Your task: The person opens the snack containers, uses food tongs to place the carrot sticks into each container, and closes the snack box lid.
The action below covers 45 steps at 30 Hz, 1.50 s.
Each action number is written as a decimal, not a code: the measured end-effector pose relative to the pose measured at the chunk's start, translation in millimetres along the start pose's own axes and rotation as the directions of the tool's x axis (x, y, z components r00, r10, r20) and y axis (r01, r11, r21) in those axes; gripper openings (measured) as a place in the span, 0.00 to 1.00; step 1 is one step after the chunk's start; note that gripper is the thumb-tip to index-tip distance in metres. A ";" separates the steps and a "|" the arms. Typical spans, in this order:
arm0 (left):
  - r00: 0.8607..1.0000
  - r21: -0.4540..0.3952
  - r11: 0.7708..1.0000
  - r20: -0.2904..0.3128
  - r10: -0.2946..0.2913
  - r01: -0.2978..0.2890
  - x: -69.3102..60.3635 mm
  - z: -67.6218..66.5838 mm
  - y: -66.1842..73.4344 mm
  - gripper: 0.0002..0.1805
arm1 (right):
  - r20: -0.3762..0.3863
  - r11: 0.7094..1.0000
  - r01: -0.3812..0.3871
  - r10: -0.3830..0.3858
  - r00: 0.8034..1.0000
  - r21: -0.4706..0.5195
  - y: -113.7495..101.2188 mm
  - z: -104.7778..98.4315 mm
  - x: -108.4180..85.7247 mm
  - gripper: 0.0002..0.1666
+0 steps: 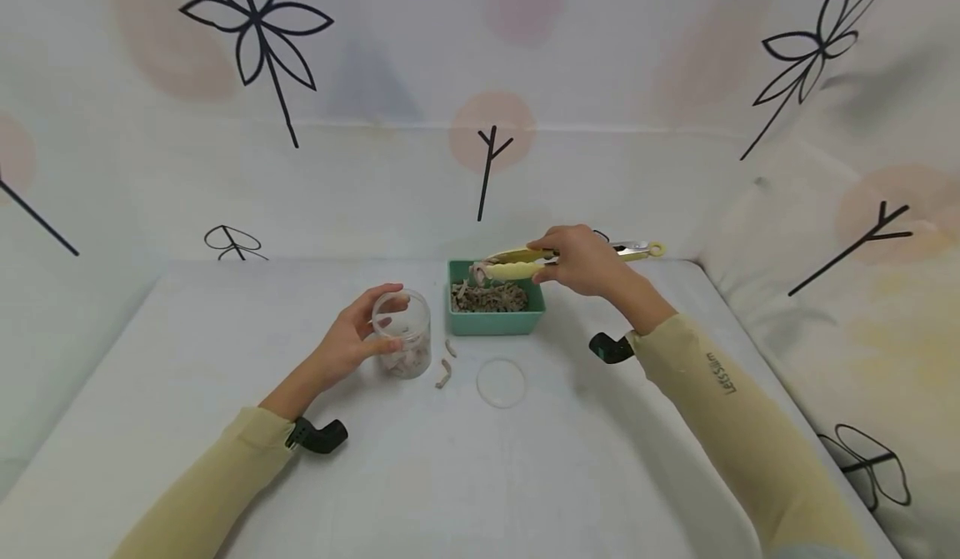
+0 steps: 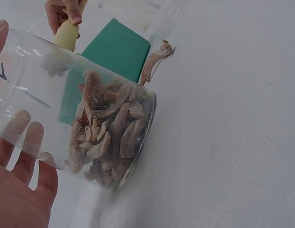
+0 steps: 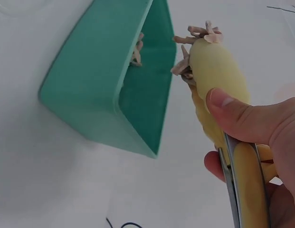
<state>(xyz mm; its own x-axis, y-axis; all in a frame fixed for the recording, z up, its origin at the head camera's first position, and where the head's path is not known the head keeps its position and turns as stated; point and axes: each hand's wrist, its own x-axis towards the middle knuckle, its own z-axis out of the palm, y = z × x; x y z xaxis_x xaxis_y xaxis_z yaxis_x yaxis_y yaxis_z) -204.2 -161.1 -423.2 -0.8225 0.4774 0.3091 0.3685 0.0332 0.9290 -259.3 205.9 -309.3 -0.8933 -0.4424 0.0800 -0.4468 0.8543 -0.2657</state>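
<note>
On the left, my left hand (image 1: 347, 338) holds a clear jar (image 1: 411, 334), fingers and thumb around its sides. Brownish dried strips (image 2: 109, 128) fill the lower part of the jar in the left wrist view. My right hand (image 1: 585, 263) grips yellow-tipped metal tongs (image 1: 517, 271). Between the tongs' tips is a bunch of strips (image 3: 185, 64), sticking out past them. The tips are above a green rectangular box (image 1: 495, 324), near its far side in the head view. More strips (image 1: 487, 297) lie inside the box.
Two loose strips (image 1: 444, 373) lie on the white table (image 1: 480, 476) between jar and box. A clear round lid or ring (image 1: 501, 383) lies in front of the box. A patterned cloth wall (image 1: 375, 184) rises behind the table.
</note>
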 end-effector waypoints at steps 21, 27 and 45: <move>1.000 0.001 1.000 -0.005 -0.023 0.023 0.3 -0.1 1.2 0.41 | -0.053 0.986 0.157 -0.155 0.987 0.051 -52.2 -33.7 1.1 0.32; 0.999 -0.010 0.999 -0.005 -0.035 0.035 1.1 0.6 2.5 0.41 | -0.028 0.966 0.257 -0.256 0.966 0.027 -80.0 -30.6 4.1 0.32; 0.996 -0.034 0.995 -0.002 -0.091 0.091 0.4 -0.3 4.5 0.42 | 0.055 0.926 0.373 -0.371 0.927 -0.056 -112.0 0.5 14.4 0.32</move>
<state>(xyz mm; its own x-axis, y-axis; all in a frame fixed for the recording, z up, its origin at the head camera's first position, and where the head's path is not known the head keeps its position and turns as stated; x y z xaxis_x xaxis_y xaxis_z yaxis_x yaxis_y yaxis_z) -203.0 -161.1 -418.8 -0.8537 0.4703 0.2238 0.2775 0.0469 0.9596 -222.1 103.7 -278.9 -0.6599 -0.7418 0.1194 -0.7501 0.6412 -0.1621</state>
